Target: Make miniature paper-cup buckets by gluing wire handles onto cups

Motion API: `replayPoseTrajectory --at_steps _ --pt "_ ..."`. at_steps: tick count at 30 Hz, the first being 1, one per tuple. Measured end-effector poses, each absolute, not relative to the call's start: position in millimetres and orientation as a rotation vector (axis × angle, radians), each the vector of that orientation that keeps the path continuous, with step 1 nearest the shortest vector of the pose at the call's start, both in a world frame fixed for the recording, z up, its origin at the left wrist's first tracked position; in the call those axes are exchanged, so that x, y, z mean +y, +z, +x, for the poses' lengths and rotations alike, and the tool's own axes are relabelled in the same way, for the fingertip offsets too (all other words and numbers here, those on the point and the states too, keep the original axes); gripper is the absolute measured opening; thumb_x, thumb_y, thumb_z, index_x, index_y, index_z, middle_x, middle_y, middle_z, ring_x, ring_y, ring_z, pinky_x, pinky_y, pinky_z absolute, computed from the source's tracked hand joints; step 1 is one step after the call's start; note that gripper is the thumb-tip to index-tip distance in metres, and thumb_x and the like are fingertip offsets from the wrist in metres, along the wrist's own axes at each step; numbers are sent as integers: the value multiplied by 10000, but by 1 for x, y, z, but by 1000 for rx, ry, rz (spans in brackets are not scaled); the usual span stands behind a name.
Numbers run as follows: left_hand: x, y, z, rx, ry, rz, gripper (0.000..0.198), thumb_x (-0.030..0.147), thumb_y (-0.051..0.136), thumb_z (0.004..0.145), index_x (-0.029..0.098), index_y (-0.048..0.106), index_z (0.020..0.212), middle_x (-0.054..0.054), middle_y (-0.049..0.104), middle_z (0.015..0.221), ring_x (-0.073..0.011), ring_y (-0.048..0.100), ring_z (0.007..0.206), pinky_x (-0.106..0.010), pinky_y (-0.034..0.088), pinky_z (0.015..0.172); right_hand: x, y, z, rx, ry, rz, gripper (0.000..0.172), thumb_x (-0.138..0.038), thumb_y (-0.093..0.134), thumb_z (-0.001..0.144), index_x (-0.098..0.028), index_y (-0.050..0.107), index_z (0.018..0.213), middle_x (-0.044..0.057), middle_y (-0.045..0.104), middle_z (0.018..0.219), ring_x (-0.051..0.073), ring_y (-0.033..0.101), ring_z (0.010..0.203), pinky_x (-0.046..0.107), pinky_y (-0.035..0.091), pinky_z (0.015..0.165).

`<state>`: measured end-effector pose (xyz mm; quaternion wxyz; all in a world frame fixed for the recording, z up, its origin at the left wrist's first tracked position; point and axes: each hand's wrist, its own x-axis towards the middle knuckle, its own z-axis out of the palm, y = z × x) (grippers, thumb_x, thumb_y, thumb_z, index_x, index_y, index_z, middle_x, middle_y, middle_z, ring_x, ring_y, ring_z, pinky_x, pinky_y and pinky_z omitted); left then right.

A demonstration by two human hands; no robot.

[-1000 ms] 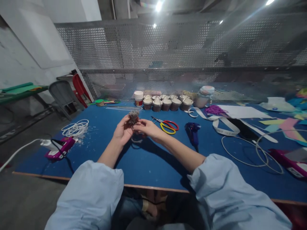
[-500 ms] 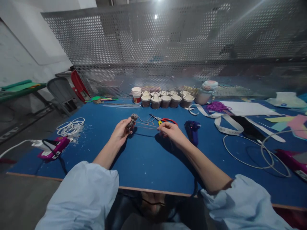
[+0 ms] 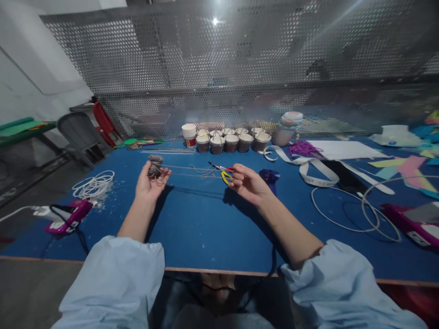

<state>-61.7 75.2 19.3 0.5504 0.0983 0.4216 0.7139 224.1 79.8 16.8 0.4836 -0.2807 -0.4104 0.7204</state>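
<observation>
In the head view, the left grip (image 3: 150, 186) grasps a grey yarn bundle (image 3: 155, 166), cradled between thumb and fingers above the table (image 3: 202, 224). The right grip (image 3: 249, 183) pinches the far end of the yarn strands (image 3: 185, 167), which run nearly straight between the two grips. Scissors (image 3: 225, 172) lie just left of the right grip, their handles partly behind its fingers; a blue glue gun (image 3: 270, 175) lies just beyond it to the right.

To draw the yarn out well, I would hold the bundle lightly in the left grip so that it can give, pull evenly with the right, and keep the two strands apart so they do not twist. The strands are best kept raised, clear of the scissors' tips; a jerk could tighten a knot in the bundle.

Compared with half a second ago, the left grip and bundle stand further left, the palm turned more upward. The right grip has shifted right, nearer the glue gun, and the stretched strands are clearly longer.
</observation>
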Motion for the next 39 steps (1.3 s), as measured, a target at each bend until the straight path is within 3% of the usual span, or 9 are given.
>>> replayPoseTrajectory --at_steps 8,14,18,20,23,27,31,34,39 --pt "75 27 -90 916 1804 131 360 422 390 945 157 537 750 -3 561 540 -72 477 392 -156 436 393 88 17 233 -1075 1524 -791 245 -463 593 687 -240 502 732 -82 431 572 78 337 447 279 469 634" --pt "71 25 -73 815 1719 239 353 387 417 927 118 608 804 -71 648 651 -139 600 522 -274 543 561 90 5 226 -1430 1306 -1055 212 -428 586 711 -216 579 713 -13 557 584 120 450 458 287 440 528" --pt "64 25 -55 743 1613 333 320 318 413 887 91 633 836 -126 682 752 -182 648 632 -336 558 648 82 -7 219 -1647 944 -1233 96 -287 650 688 -220 630 754 74 662 922 212 598 708 333 468 637" --pt "60 24 -46 716 1560 371 280 249 424 835 76 642 865 -147 690 791 -197 660 667 -352 559 676 76 -8 215 -1709 780 -1242 151 -267 626 722 -235 647 868 93 619 1132 255 604 860 392 472 752" --pt "53 20 -31 723 1456 505 284 142 492 711 101 650 945 -136 706 848 -201 665 671 -353 555 673 67 -7 208 -1806 675 -1178 252 -291 593 790 -239 639 1032 100 591 1202 253 606 908 433 463 857" --pt "43 12 -9 853 1246 885 491 57 629 596 192 653 1067 -72 699 981 -174 658 694 -288 533 626 57 -4 197 -1881 826 -978 509 -359 610 822 -280 500 1313 89 516 1339 188 632 853 344 525 743" --pt "34 4 3 917 1119 1157 574 36 732 573 225 660 1110 -63 672 1013 -179 646 821 -252 519 667 56 -6 190 -1639 1219 -795 409 -278 750 674 -260 660 1072 51 629 1121 208 607 923 359 496 824" --pt "33 2 3 896 1102 1184 603 47 761 583 264 642 1132 -65 654 1082 -189 647 898 -258 518 719 62 -9 190 -1458 1333 -835 250 -252 731 651 -228 648 885 2 632 846 176 610 771 371 507 789" --pt "36 4 2 975 1132 1191 496 86 770 602 221 670 1068 -76 682 1003 -162 637 777 -239 495 644 72 -12 193 -1172 1547 -767 277 -221 730 570 -217 568 795 -26 596 844 134 609 735 343 544 748"
